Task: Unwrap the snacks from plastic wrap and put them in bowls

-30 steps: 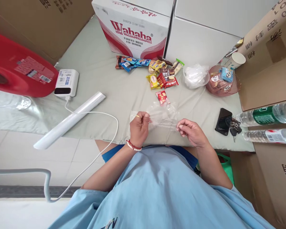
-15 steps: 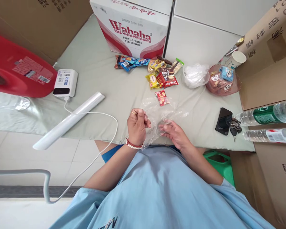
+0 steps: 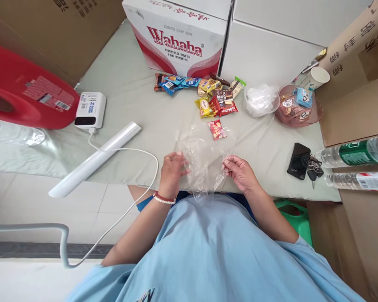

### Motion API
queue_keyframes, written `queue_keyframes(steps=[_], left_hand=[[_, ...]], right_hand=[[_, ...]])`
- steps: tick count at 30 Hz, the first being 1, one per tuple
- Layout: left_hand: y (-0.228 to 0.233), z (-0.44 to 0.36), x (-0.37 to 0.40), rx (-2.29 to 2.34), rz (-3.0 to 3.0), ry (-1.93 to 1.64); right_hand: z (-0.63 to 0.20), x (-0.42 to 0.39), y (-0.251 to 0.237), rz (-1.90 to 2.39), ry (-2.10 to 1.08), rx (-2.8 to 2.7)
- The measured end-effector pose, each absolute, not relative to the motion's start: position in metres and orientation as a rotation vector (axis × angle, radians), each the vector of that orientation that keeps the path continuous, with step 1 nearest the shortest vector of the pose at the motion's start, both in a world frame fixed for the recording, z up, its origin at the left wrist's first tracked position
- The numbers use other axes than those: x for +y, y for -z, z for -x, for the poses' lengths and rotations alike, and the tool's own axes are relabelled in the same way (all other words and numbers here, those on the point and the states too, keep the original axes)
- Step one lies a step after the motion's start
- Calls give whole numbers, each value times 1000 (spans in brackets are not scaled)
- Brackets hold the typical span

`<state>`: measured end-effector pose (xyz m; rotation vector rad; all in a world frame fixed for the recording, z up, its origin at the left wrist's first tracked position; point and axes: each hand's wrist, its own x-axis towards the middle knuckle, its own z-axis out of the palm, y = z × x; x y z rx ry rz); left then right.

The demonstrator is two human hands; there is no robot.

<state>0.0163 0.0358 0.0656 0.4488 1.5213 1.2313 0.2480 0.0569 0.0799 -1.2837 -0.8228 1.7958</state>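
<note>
Head view: left hand (image 3: pixel 171 173) and right hand (image 3: pixel 241 173) fingers each pinch one clear plastic bag (image 3: pixel 203 161).

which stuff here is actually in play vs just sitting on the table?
In play:
left hand and right hand, each pinching the clear plastic bag
small red snack packet, just beyond the bag

Lying about:
snack pile
power bank
phone and keys
water bottles

Far-center white/red carton (image 3: pixel 179 35): "Wahaha", "PURIFIED WATER FOR DRINKING" below. Brown snack pack (image 3: pixel 224 95) in the pile reads "COCOA". Other labels too small.
</note>
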Motion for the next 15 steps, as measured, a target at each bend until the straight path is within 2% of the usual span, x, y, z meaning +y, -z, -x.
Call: queue_keyframes(steps=[4,9,15], left_hand=[[-59,-18,29,1519,-465,-1131],[-59,8,50,1584,-549,-1314],[-48,28,57,1647,-682,-1250]], right_hand=[[-251,57,-74,1335,-1808,-826],[-273,71,-69,1429,-1701,-790],[-296,83,-60,1582,-1580,-856]])
